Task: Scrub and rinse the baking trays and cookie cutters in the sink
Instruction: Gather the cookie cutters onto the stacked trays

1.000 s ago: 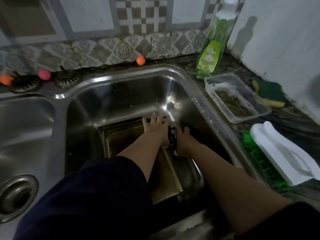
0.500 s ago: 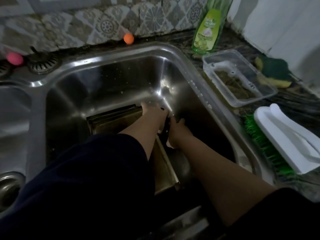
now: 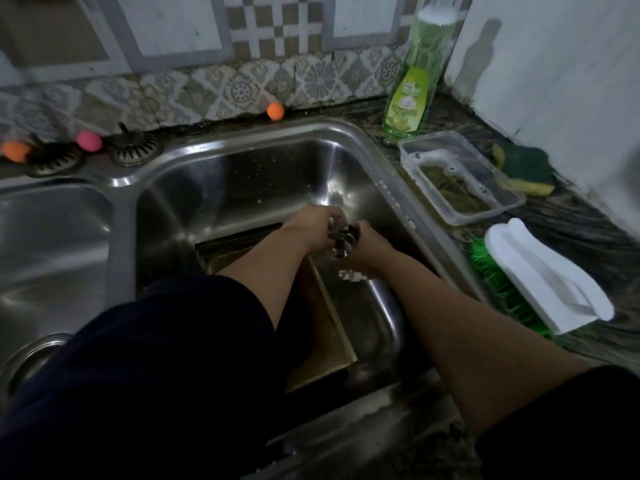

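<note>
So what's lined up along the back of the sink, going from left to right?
Orange ball → dark strainer → pink ball → second strainer → another orange ball → green soap bottle.

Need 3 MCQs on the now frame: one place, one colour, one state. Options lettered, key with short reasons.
1. Where does the scrub brush lie?
A. in the left basin
B. on the counter right of the sink
C. on the baking tray

2. What colour are the scrub brush's bristles?
A. green
B. red
C. black

3. What are both hands doing?
A. resting flat on the counter
B. holding small metal pieces, likely cookie cutters, over the basin
C. squeezing the dish soap bottle

Key: B, it lies on the dark counter; A, green shows under the white handle; B, left hand and right hand grip them.
</note>
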Tool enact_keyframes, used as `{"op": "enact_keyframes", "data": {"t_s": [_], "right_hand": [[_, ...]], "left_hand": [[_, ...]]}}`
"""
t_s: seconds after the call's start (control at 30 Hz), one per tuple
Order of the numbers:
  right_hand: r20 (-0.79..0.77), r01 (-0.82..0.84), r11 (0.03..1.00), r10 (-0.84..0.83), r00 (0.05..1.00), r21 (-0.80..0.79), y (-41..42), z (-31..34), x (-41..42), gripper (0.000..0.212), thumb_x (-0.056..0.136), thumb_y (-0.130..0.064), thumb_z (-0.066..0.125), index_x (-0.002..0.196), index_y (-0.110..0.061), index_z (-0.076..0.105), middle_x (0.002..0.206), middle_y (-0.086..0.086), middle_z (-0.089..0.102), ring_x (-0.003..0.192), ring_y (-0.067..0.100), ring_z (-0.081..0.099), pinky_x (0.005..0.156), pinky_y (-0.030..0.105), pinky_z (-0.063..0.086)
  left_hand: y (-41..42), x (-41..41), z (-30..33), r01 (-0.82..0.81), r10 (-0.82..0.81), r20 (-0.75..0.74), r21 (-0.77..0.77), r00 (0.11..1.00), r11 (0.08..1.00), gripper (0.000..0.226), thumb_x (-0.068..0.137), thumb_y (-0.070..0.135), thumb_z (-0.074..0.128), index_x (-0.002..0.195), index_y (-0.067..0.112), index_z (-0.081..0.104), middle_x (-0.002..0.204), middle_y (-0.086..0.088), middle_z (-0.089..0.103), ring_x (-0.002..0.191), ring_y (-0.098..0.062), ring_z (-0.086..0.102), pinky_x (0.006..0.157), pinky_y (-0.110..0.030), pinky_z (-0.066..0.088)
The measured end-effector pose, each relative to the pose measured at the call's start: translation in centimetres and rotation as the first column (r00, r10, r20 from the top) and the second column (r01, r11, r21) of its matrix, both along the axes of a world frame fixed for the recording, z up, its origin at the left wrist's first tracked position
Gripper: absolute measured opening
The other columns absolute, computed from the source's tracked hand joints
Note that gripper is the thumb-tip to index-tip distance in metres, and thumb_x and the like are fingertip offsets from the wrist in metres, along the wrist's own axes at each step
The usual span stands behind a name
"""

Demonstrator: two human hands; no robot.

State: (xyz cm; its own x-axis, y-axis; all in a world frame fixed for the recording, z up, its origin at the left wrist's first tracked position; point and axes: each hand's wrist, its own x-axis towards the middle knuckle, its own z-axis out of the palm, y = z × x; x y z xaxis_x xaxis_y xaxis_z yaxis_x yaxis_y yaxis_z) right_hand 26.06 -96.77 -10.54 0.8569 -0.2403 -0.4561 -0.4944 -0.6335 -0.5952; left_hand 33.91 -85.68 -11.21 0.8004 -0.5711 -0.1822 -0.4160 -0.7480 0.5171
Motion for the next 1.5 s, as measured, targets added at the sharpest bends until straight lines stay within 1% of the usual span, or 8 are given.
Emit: {"op": "enact_keyframes", "data": {"t_s": [0.13, 0.23, 0.5, 0.6, 0.7, 0.93, 1.27, 1.5], "right_hand": [[0.063, -0.071, 0.995, 0.066, 0.996, 0.077, 0.7, 0.6, 0.8, 0.070, 0.051, -0.035, 0.077, 0.114, -0.016, 0.054, 0.096, 0.003, 0.063, 0.089, 0.025, 0.064, 0.068, 0.033, 0.052], [0.125, -0.103, 0.988, 0.089, 0.988, 0.115, 1.7, -0.2, 1.4, 0.091, 0.035, -0.050, 0.074, 0.119, -0.022, 0.054, 0.105, 0.002, 0.065, 0.095, 0.022, 0.064, 0.077, 0.037, 0.055], [-0.004, -0.228, 0.973, 0.228, 0.974, -0.024, 6.8, 0.7, -0.7, 0.065, 0.073, -0.018, 0.076, 0.131, -0.019, 0.048, 0.114, 0.008, 0.061, 0.098, 0.023, 0.063, 0.077, 0.029, 0.053], [0.002, -0.223, 0.975, 0.223, 0.975, -0.015, 7.6, 0.1, -0.8, 0.068, 0.075, -0.022, 0.075, 0.136, -0.028, 0.045, 0.127, 0.011, 0.053, 0.106, 0.028, 0.059, 0.090, 0.038, 0.053], [0.011, -0.261, 0.965, 0.261, 0.965, 0.024, 7.9, 0.1, -0.4, 0.057, 0.083, -0.022, 0.071, 0.134, -0.029, 0.048, 0.122, 0.005, 0.059, 0.084, 0.016, 0.064, 0.070, 0.029, 0.057], [0.102, -0.181, 0.981, 0.188, 0.977, -0.072, 5.9, 0.2, 3.4, 0.043, 0.092, -0.024, 0.059, 0.135, -0.026, 0.051, 0.135, 0.003, 0.050, 0.104, 0.018, 0.056, 0.082, 0.027, 0.051], [-0.049, -0.298, 0.896, 0.299, 0.953, -0.329, 4.3, -4.8, 7.8, 0.073, 0.087, 0.000, 0.053, 0.148, -0.031, 0.029, 0.157, 0.007, 0.015, 0.143, 0.031, 0.020, 0.115, 0.043, 0.027], [0.117, -0.193, 0.899, 0.257, 0.959, -0.393, 4.1, -6.5, 7.7, 0.048, 0.092, -0.002, 0.044, 0.136, -0.022, 0.043, 0.131, 0.014, 0.053, 0.119, 0.030, 0.052, 0.097, 0.041, 0.045]], "left_hand": [[1.8, -1.1, 1.6, -0.056, 0.058, 0.032, -0.048, 0.998, 0.997, 0.041, 0.078, 0.014, 0.071, 0.115, 0.028, 0.064, 0.106, -0.001, 0.065, 0.093, -0.017, 0.061, 0.080, -0.030, 0.051], [4.1, -2.3, 3.0, -0.103, 0.108, 0.095, -0.056, 0.990, 0.993, 0.043, 0.078, 0.010, 0.068, 0.118, 0.026, 0.064, 0.109, -0.006, 0.067, 0.097, -0.022, 0.063, 0.085, -0.029, 0.049], [8.7, -5.0, 1.2, -0.222, 0.224, -0.008, 0.121, 0.974, 0.968, 0.047, 0.083, 0.022, 0.062, 0.128, 0.033, 0.051, 0.129, -0.007, 0.051, 0.113, -0.028, 0.055, 0.098, -0.041, 0.045], [10.0, -5.7, 0.0, -0.221, 0.232, -0.005, 0.278, 0.973, 0.935, 0.068, 0.085, 0.029, 0.062, 0.143, 0.040, 0.030, 0.140, -0.008, 0.039, 0.123, -0.031, 0.047, 0.103, -0.047, 0.040], [11.2, -6.4, -0.7, -0.212, 0.210, 0.047, 0.371, 0.977, 0.904, 0.087, 0.084, 0.033, 0.063, 0.150, 0.044, 0.006, 0.153, -0.006, 0.027, 0.137, -0.032, 0.029, 0.110, -0.048, 0.027], [13.6, -7.0, -2.1, -0.193, 0.224, -0.073, 0.300, 0.972, 0.934, 0.122, 0.075, 0.060, 0.067, 0.139, 0.042, -0.035, 0.160, -0.009, 0.013, 0.146, -0.030, 0.012, 0.115, -0.050, 0.016], [14.9, -7.2, -3.1, -0.205, 0.237, -0.112, 0.247, 0.965, 0.947, 0.135, 0.065, 0.062, 0.075, 0.138, 0.042, -0.037, 0.161, 0.004, -0.001, 0.148, -0.025, 0.001, 0.117, -0.053, 0.009], [15.0, -7.1, -3.4, -0.203, 0.232, -0.097, 0.241, 0.968, 0.949, 0.136, 0.063, 0.064, 0.075, 0.139, 0.039, -0.035, 0.161, 0.002, 0.005, 0.148, -0.023, 0.001, 0.117, -0.054, 0.009]]}}
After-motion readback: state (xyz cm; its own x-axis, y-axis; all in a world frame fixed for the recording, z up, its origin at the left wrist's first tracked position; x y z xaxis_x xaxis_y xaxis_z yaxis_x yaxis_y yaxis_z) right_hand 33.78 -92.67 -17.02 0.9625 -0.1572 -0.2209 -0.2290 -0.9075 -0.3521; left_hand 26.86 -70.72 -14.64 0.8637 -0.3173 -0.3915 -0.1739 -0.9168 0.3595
